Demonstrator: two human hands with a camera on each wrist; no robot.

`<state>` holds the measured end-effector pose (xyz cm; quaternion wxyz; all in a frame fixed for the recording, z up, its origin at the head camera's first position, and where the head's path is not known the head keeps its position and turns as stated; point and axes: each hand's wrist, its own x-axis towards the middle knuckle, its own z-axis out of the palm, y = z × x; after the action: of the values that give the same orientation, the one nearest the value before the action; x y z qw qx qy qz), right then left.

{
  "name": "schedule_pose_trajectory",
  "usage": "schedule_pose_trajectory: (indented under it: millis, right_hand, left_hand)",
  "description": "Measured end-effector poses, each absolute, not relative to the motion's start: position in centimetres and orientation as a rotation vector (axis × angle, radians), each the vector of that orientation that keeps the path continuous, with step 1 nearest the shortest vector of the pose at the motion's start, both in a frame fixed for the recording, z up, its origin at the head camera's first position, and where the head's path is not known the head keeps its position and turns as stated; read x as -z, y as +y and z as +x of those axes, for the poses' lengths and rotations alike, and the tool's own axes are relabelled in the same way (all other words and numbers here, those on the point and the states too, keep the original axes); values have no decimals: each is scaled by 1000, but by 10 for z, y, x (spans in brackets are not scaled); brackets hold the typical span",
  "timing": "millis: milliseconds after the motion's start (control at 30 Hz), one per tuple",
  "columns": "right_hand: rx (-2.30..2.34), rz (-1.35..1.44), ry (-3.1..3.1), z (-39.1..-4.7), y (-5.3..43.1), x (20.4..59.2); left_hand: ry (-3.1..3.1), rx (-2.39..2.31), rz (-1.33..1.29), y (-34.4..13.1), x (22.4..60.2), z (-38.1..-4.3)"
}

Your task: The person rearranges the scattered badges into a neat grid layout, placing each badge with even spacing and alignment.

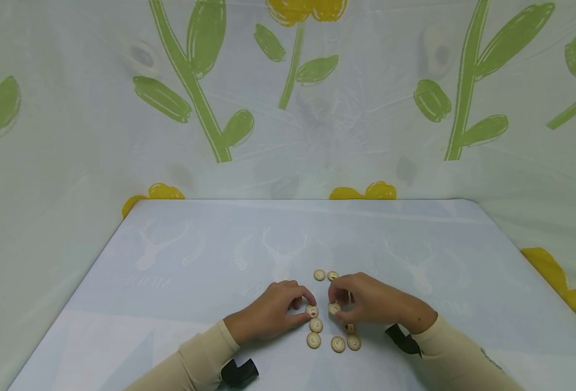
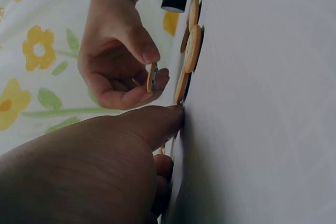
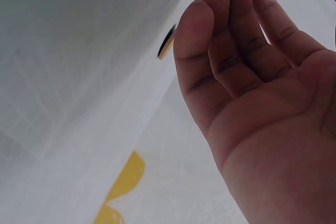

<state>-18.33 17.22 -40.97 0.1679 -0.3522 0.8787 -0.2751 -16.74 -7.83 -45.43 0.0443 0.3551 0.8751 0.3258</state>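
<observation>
In the head view my left hand (image 1: pixel 275 312) pinches a round wooden button (image 1: pixel 312 311) between thumb and forefinger, down at the table surface. My right hand (image 1: pixel 373 300) holds another wooden button (image 1: pixel 334 308) by its edge. The left wrist view shows that held button (image 2: pixel 151 78) edge-on, raised off the table, with something dark on one face. Below the left fingertips lie two more buttons, one (image 1: pixel 315 325) above the other (image 1: pixel 313 340). Under the right hand lies a button (image 1: pixel 350 328) partly covered by it, with two others (image 1: pixel 338 344) nearer me.
Two buttons (image 1: pixel 319 275) lie farther back, the right one partly behind the right hand. A pale printed cloth (image 1: pixel 210 255) covers the table. Behind it hangs a white sheet (image 1: pixel 366 136) with green leaves and yellow flowers. Black straps (image 1: pixel 239 373) are at both wrists.
</observation>
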Motion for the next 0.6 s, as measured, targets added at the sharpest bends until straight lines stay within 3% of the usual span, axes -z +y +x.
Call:
schedule_pose_trajectory:
  millis: [600]
  right_hand:
    - [818,-975,2534,-187,176,409]
  left_hand:
    - [2688,-989,1079,-78,454,-167]
